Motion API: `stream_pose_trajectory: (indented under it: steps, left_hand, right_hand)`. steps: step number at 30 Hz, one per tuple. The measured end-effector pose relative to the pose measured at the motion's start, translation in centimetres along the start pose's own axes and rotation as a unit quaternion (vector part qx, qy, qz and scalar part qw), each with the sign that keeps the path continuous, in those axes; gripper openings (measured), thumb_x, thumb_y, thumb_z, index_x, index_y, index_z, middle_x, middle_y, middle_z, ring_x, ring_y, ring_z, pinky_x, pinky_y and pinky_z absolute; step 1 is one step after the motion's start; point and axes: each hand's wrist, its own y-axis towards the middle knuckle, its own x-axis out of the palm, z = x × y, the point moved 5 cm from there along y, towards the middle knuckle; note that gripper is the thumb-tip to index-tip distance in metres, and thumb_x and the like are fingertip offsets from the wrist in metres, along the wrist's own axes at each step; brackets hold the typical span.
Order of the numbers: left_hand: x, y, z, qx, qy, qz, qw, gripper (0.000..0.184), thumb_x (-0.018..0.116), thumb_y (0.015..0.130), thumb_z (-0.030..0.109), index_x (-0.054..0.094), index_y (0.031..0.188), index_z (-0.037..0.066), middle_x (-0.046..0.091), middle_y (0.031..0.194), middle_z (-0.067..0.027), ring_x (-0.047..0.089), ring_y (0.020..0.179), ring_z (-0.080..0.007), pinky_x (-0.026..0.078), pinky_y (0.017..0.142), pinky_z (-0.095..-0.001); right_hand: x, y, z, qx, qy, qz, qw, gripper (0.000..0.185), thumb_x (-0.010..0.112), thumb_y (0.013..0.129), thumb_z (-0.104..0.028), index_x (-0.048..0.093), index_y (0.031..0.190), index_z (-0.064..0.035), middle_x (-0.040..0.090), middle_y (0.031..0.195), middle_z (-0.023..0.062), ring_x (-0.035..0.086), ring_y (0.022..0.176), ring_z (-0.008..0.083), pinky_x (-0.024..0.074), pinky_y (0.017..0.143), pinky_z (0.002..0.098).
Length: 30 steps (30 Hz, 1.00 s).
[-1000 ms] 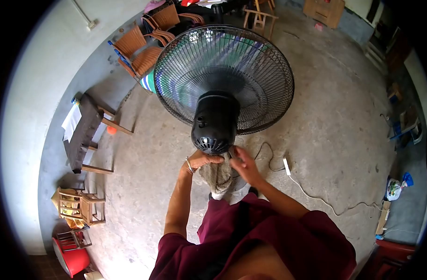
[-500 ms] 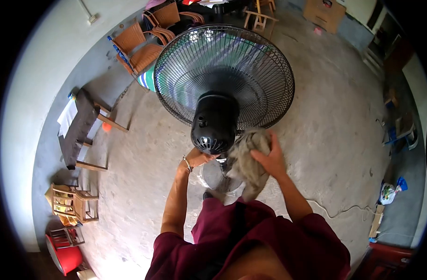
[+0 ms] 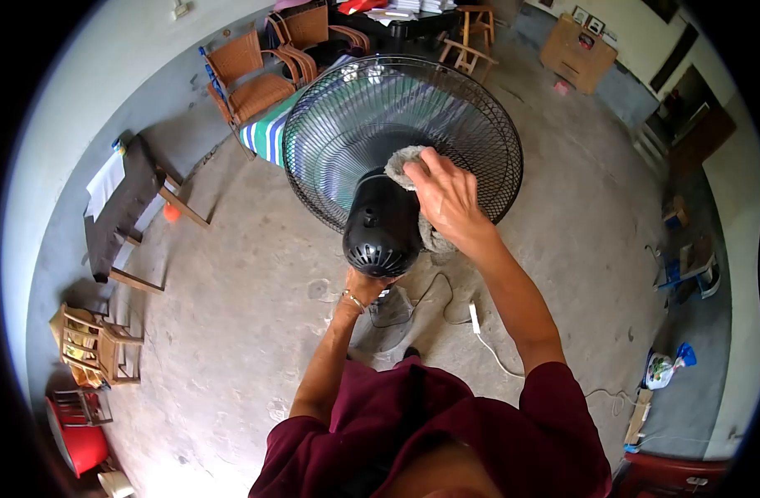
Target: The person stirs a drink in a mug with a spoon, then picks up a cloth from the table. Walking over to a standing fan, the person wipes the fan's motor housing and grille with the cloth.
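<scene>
A black standing fan shows its round wire cage [image 3: 330,124] and its motor housing [image 3: 380,236] right in front of me. My right hand [image 3: 448,195] grips a grey-brown cloth [image 3: 405,168] against the top of the housing, by the back of the cage. Part of the cloth hangs below my palm. Under the housing, my left hand [image 3: 365,284] is wrapped round the fan's neck, its fingers partly hidden by the housing. The fan's base [image 3: 388,307] stands on the floor near my feet.
A white power strip [image 3: 474,319] with a trailing cord lies on the floor right of the base. Wicker chairs [image 3: 260,93] and a striped cloth [image 3: 266,137] are beyond the fan at left. A dark bench [image 3: 119,207] and wooden chair [image 3: 106,344] line the left wall.
My right hand has carried the cloth from beneath the housing, out to the right, then up onto the housing's top. My left hand stays under the housing. The view has shifted slightly.
</scene>
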Motion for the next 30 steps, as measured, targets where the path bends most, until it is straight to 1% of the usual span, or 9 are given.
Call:
stream_pose_trajectory:
  steps: [2, 9, 14, 15, 19, 21, 22, 23, 30]
  left_hand:
    - [0.7, -0.3, -1.3, -0.127, -0.009, -0.043, 0.991, 0.057, 0.074, 0.068, 0.042, 0.059, 0.114, 0.011, 0.059, 0.114, -0.0125, 0.053, 0.108, -0.0320, 0.041, 0.093, -0.0413]
    - [3.0, -0.7, -4.5, -0.062, 0.021, 0.045, 0.997, 0.053, 0.080, 0.059, 0.035, 0.063, 0.102, 0.010, 0.063, 0.097, -0.0160, 0.057, 0.094, -0.0364, 0.045, 0.084, -0.0442]
    - [3.3, -1.1, -5.3, -0.092, 0.033, -0.006, 0.995, 0.049, 0.072, 0.067, 0.032, 0.061, 0.110, 0.011, 0.060, 0.112, -0.0107, 0.055, 0.104, -0.0296, 0.041, 0.092, -0.0405]
    - [2.7, -1.0, -4.3, -0.092, 0.030, -0.004, 0.995, 0.049, 0.072, 0.067, 0.032, 0.061, 0.110, 0.011, 0.060, 0.112, -0.0107, 0.055, 0.104, -0.0296, 0.041, 0.092, -0.0405]
    - [1.7, -0.7, -3.0, -0.122, 0.002, 0.016, 0.992, 0.055, 0.072, 0.066, 0.032, 0.058, 0.116, 0.012, 0.055, 0.120, -0.0116, 0.050, 0.110, -0.0312, 0.040, 0.093, -0.0402]
    - [2.2, -1.0, -3.3, 0.018, 0.078, 0.063, 0.995, 0.048, 0.077, 0.059, 0.026, 0.063, 0.102, 0.010, 0.063, 0.097, -0.0134, 0.059, 0.087, -0.0331, 0.047, 0.079, -0.0438]
    - [3.0, -1.1, -4.2, -0.062, 0.095, -0.045, 0.993, 0.057, 0.071, 0.068, 0.035, 0.056, 0.119, 0.014, 0.051, 0.125, -0.0111, 0.048, 0.114, -0.0322, 0.038, 0.096, -0.0417]
    - [2.8, -1.0, -3.9, -0.062, 0.093, -0.047, 0.993, 0.057, 0.071, 0.068, 0.035, 0.056, 0.119, 0.014, 0.051, 0.125, -0.0111, 0.048, 0.114, -0.0322, 0.038, 0.096, -0.0417]
    - [2.7, -1.3, -4.1, -0.038, 0.088, -0.004, 0.995, 0.057, 0.071, 0.070, 0.032, 0.055, 0.121, 0.014, 0.052, 0.124, -0.0115, 0.048, 0.114, -0.0319, 0.039, 0.095, -0.0418]
  right_hand:
    - [1.0, 0.0, 0.2, 0.039, -0.043, -0.106, 0.993, 0.030, 0.054, 0.077, -0.003, 0.056, 0.107, -0.0069, 0.050, 0.108, 0.0097, 0.056, 0.098, 0.0290, 0.0407, 0.078, 0.0442]
    - [0.9, -0.7, 2.1, 0.086, -0.037, -0.233, 0.968, 0.034, 0.054, 0.075, -0.009, 0.058, 0.108, -0.0045, 0.052, 0.112, 0.0162, 0.056, 0.094, 0.0338, 0.0402, 0.081, 0.0461]
    - [2.0, -4.6, 3.7, 0.115, 0.043, -0.228, 0.966, 0.027, 0.062, 0.070, -0.015, 0.061, 0.093, -0.0028, 0.060, 0.084, 0.0184, 0.059, 0.074, 0.0375, 0.0472, 0.068, 0.0440]
    - [3.6, -6.3, 4.3, 0.143, 0.046, -0.339, 0.929, 0.028, 0.063, 0.070, -0.016, 0.061, 0.094, -0.0022, 0.061, 0.083, 0.0188, 0.060, 0.077, 0.0369, 0.0476, 0.069, 0.0428]
    - [4.2, -8.3, 6.3, 0.136, 0.147, -0.216, 0.956, 0.027, 0.065, 0.069, -0.018, 0.061, 0.090, -0.0024, 0.060, 0.081, 0.0183, 0.059, 0.075, 0.0350, 0.0466, 0.067, 0.0431]
    - [1.9, -7.6, 5.7, 0.174, 0.211, -0.151, 0.950, 0.027, 0.065, 0.069, -0.017, 0.061, 0.091, -0.0023, 0.058, 0.080, 0.0179, 0.059, 0.074, 0.0346, 0.0459, 0.066, 0.0426]
    - [-0.3, -5.8, 4.6, 0.151, 0.175, -0.110, 0.967, 0.028, 0.064, 0.069, -0.017, 0.060, 0.093, -0.0027, 0.057, 0.081, 0.0169, 0.058, 0.072, 0.0337, 0.0452, 0.065, 0.0430]
    - [-2.1, -4.2, 3.7, 0.127, 0.137, -0.069, 0.980, 0.029, 0.062, 0.070, -0.016, 0.060, 0.096, -0.0032, 0.056, 0.082, 0.0159, 0.058, 0.071, 0.0328, 0.0445, 0.064, 0.0433]
    - [0.5, -0.4, 1.2, 0.067, 0.009, -0.133, 0.989, 0.033, 0.057, 0.074, -0.015, 0.057, 0.106, -0.0054, 0.055, 0.089, 0.0159, 0.059, 0.072, 0.0368, 0.0448, 0.063, 0.0466]
